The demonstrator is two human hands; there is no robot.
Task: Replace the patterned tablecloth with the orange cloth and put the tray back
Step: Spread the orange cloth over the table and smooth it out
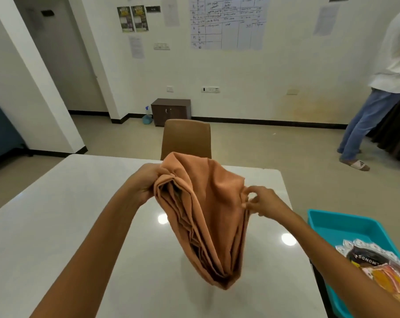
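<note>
Both hands clamped on orange cloth (208, 216) — left hand (146, 182) bunching, right hand (261, 203) pinching, above table (56, 226)

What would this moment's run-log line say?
left hand grips orange cloth | right hand pinches edge | table bare | tray off-table

Looks like an office or shared workroom: a hand-drawn chart (229, 21) is taped to the white wall, with posters (132, 18) and printed notices beside it. Below sit a small dark cabinet (170, 112), a brown chair (185, 138) and a bare white counter (56, 226) on tiled floor.
</note>
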